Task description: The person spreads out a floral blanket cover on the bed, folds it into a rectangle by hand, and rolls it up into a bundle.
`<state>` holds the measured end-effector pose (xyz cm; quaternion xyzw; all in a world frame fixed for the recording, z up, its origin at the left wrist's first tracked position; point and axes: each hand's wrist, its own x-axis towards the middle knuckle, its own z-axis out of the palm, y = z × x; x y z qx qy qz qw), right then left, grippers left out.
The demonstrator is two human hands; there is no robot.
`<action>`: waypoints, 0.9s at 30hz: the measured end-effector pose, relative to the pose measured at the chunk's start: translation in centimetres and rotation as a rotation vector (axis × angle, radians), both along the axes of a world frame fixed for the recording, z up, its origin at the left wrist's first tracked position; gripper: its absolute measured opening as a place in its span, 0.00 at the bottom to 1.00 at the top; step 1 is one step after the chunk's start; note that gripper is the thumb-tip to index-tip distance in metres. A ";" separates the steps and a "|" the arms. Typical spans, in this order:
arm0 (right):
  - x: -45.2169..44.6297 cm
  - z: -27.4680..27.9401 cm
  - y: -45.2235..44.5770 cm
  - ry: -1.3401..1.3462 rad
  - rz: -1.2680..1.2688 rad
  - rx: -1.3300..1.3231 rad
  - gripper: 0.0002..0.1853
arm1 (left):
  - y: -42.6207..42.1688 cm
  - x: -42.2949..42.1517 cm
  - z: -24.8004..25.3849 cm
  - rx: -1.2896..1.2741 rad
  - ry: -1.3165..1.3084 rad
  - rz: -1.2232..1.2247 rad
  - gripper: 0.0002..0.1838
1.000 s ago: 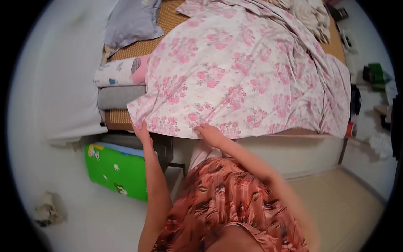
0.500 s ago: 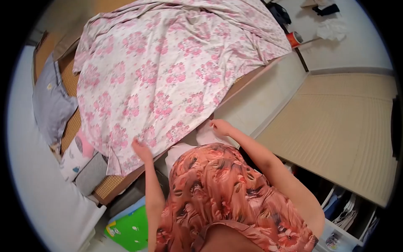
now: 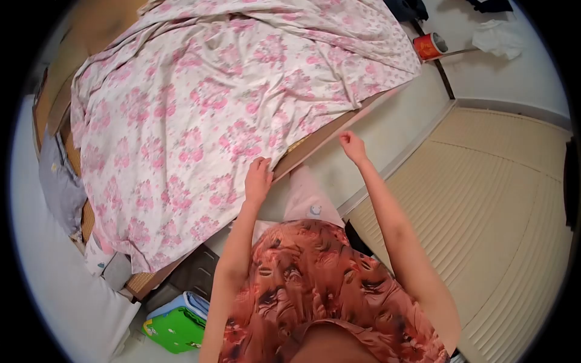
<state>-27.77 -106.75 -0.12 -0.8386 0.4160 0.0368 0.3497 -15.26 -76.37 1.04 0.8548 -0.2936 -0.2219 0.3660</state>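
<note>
A white bed sheet with pink flowers (image 3: 187, 115) lies spread over the bed, creased toward its far side. My left hand (image 3: 259, 179) is at the near edge of this sheet, fingers bent and closed on the cloth. Off to the right, my right hand (image 3: 352, 147) hovers beside the brown bed edge (image 3: 327, 132), apart from the sheet. Its fingers are curled together, and nothing shows in them.
At the left end of the bed are a grey pillow (image 3: 62, 184) and a small grey cushion (image 3: 117, 272). A green package (image 3: 174, 330) sits on the floor below. A red can (image 3: 426, 46) stands at the far corner; a beige ribbed panel (image 3: 478, 224) fills the right.
My left hand has moved right along the sheet's edge. My right hand has moved up and right, away from my leg. The view has shifted, and the sheet's near edge has new folds.
</note>
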 end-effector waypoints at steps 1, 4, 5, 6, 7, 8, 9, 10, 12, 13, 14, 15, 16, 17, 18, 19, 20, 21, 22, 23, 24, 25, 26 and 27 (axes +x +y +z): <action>0.3 -0.4 -2.5 -0.041 -0.015 -0.076 0.13 | -2.3 0.0 0.1 0.015 -0.051 0.024 0.26; 1.9 -1.6 -7.8 -0.097 -0.060 -0.217 0.22 | -7.2 0.4 0.6 0.125 -0.118 0.064 0.33; 3.5 -0.9 -8.6 -0.079 -0.074 -0.199 0.26 | -8.2 0.6 0.4 0.162 -0.154 0.082 0.34; 4.7 -0.8 -9.5 -0.061 -0.083 -0.181 0.30 | -8.9 0.8 -0.2 0.199 -0.167 0.086 0.36; 5.4 -1.5 -10.3 -0.059 -0.057 -0.257 0.31 | -9.4 1.1 -0.8 0.213 -0.175 0.074 0.35; 6.1 -2.5 -11.0 -0.060 -0.030 -0.329 0.32 | -9.7 1.6 -1.4 0.230 -0.184 0.062 0.34; 6.9 -3.4 -11.5 -0.065 -0.004 -0.402 0.34 | -9.8 2.0 -1.9 0.247 -0.196 0.049 0.33; 7.3 -4.0 -12.0 -0.057 -0.034 -0.371 0.29 | -9.6 2.5 -2.3 0.254 -0.093 0.046 0.31; 7.6 -4.5 -14.8 -0.155 -0.066 -0.191 0.25 | -9.4 3.4 -1.5 0.262 0.119 0.040 0.29; 7.2 -4.1 -16.5 -0.197 -0.085 -0.107 0.23 | -8.8 3.3 -0.7 0.247 0.091 0.002 0.27; 6.5 -2.2 -17.6 -0.277 -0.112 -0.204 0.23 | -7.8 3.0 0.4 0.224 0.059 -0.036 0.26; 5.5 0.1 -18.4 -0.361 -0.138 -0.301 0.24 | -7.0 2.5 1.3 0.200 0.024 -0.071 0.24; 3.9 2.0 -18.9 -0.250 -0.100 -0.341 0.25 | -6.4 1.8 2.0 0.169 0.115 -0.176 0.24; 2.3 3.6 -19.1 -0.141 -0.059 -0.378 0.26 | -5.7 1.1 2.8 0.139 0.205 -0.277 0.24; 0.7 3.3 -19.3 0.004 -0.048 -0.343 0.26 | -5.4 0.1 2.6 0.230 0.286 -0.336 0.22; 0.1 2.4 -19.2 0.140 -0.037 -0.311 0.26 | -5.3 -0.7 1.7 0.222 0.304 -0.367 0.21; 0.1 1.9 -19.0 0.119 -0.032 -0.398 0.27 | -5.2 -1.4 0.6 0.213 0.321 -0.398 0.20; 0.3 1.3 -18.6 0.092 -0.028 -0.486 0.27 | -5.6 -1.4 0.4 0.206 0.332 -0.427 0.19; 0.7 0.7 -18.3 0.062 -0.019 -0.570 0.27 | -6.1 -1.3 0.2 0.177 0.244 -0.353 0.20; 2.6 1.3 -17.7 0.020 0.145 -0.585 0.26 | -7.4 -0.4 0.5 0.152 0.149 -0.273 0.20; 5.1 2.9 -16.8 -0.028 0.311 -0.602 0.26 | -8.2 0.9 0.6 0.129 0.051 -0.190 0.21; 7.0 3.8 -16.0 -0.078 0.478 -0.620 0.25 | -8.5 2.1 0.5 0.232 -0.046 -0.092 0.22; 7.6 3.1 -15.9 -0.048 0.665 -0.597 0.22 | -8.4 3.1 0.6 0.336 -0.137 0.007 0.23; 7.7 2.0 -16.1 -0.017 0.851 -0.579 0.19 | -8.0 4.2 0.8 0.439 -0.226 0.107 0.25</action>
